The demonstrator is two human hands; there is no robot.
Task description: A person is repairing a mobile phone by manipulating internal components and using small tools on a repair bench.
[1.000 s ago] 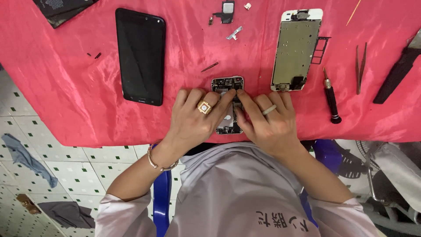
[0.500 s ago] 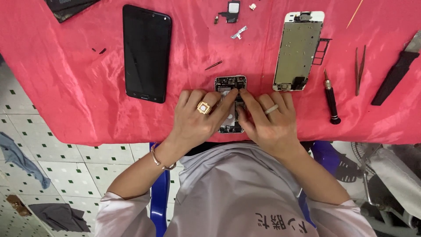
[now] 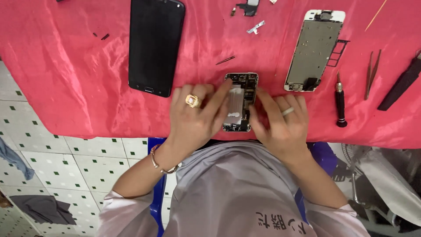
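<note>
An opened phone body [image 3: 239, 101] with its insides showing lies on the red cloth [image 3: 66, 74] near the table's front edge. My left hand [image 3: 195, 116], wearing a gold ring, grips its left side, with the index finger laid over the battery area. My right hand [image 3: 280, 123], wearing a plain band, holds the right edge with its fingertips. Both hands partly hide the phone's lower half.
A black phone [image 3: 154, 46] lies screen-up at left. A detached screen assembly [image 3: 313, 50] lies at right, then a small screwdriver [image 3: 340, 105], tweezers [image 3: 372, 72] and a black tool [image 3: 401, 83]. Small metal parts [image 3: 255, 27] and screws lie at the top.
My hands have spread slightly apart on the opened phone, showing more of its middle. The camera has shifted a little.
</note>
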